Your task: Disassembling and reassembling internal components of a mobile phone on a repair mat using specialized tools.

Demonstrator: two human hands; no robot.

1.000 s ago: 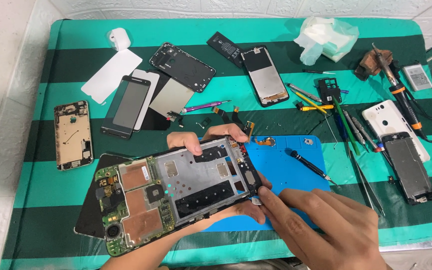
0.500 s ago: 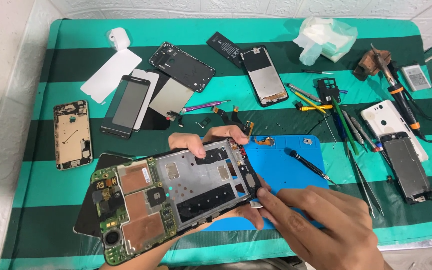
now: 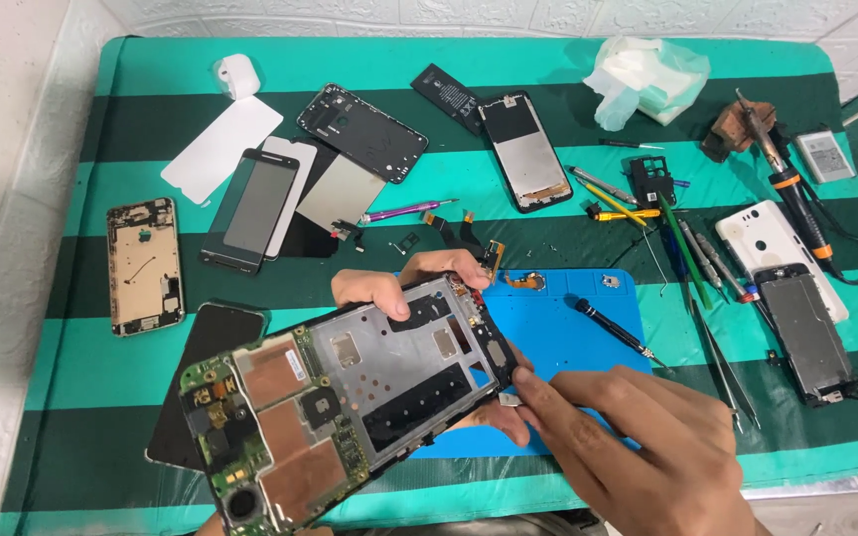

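Observation:
My left hand (image 3: pixel 411 288) grips an opened phone frame (image 3: pixel 389 372) from behind, fingers curled over its far edge. The frame shows a silver mid-plate and a green circuit board (image 3: pixel 270 427) with copper shields at its near-left end. It is tilted above a blue work mat (image 3: pixel 568 337). My right hand (image 3: pixel 638 452) reaches in from the lower right. Its fingertips pinch a tiny grey part (image 3: pixel 508 399) at the frame's right end.
On the striped green cloth lie a gold phone chassis (image 3: pixel 143 266), screen panels (image 3: pixel 255 208), a black back frame (image 3: pixel 361 132), another opened phone (image 3: pixel 523 152), a screwdriver (image 3: pixel 613 330), tweezers (image 3: pixel 722 367), a soldering iron (image 3: pixel 791 189) and a white phone (image 3: pixel 782 253).
The phone frame has tilted and shifted slightly toward me and to the left. My right hand stays at its right end, fingers closed on the small part.

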